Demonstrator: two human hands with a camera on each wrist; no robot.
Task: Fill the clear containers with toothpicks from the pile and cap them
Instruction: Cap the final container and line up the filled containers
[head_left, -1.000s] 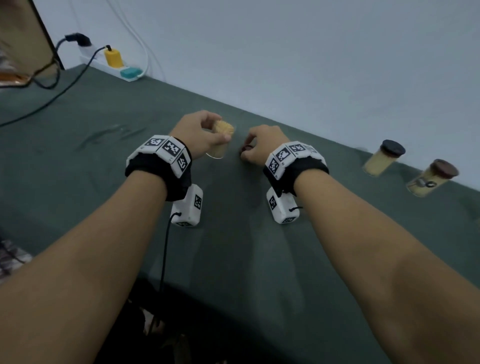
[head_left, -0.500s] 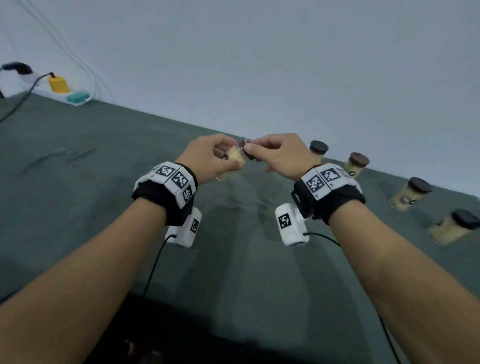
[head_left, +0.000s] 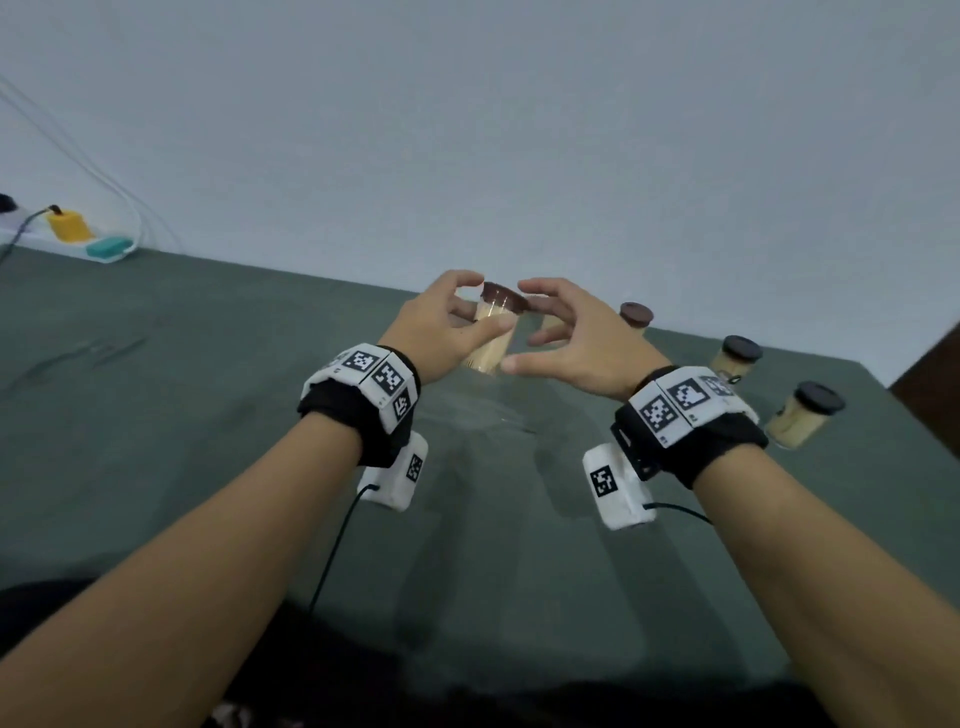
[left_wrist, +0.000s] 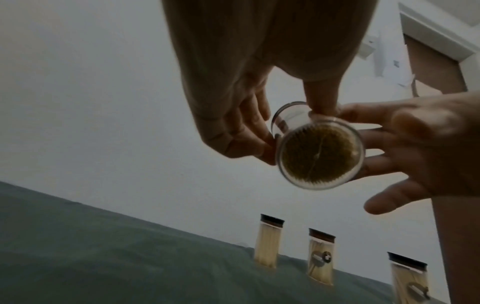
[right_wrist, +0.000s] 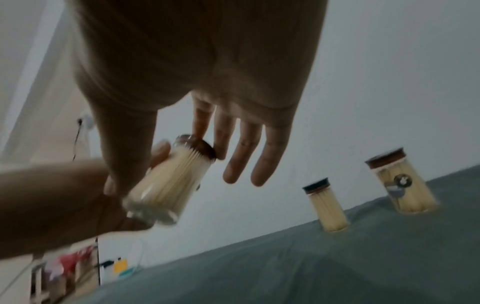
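Observation:
My left hand (head_left: 441, 327) holds a clear container (head_left: 491, 338) packed with toothpicks, tilted and lifted above the green table (head_left: 208, 415). A brown cap (head_left: 504, 297) sits on its top. In the left wrist view its round base (left_wrist: 320, 156) faces the camera, held between thumb and fingers. My right hand (head_left: 566, 332) is beside the cap with fingers spread and nearly straight. In the right wrist view two fingertips (right_wrist: 205, 131) touch the cap (right_wrist: 198, 148) and grip nothing. No toothpick pile is in view.
Three capped, filled containers (head_left: 636, 317) (head_left: 737, 356) (head_left: 802, 421) stand along the table's far right edge by the wall. A power strip with yellow and teal plugs (head_left: 78, 236) lies at the far left. A dark door (head_left: 935, 374) borders the right.
Both hands rose from the table. The right hand brought the cap onto the container held by the left, then its fingers opened. The view swung right, showing more capped containers.

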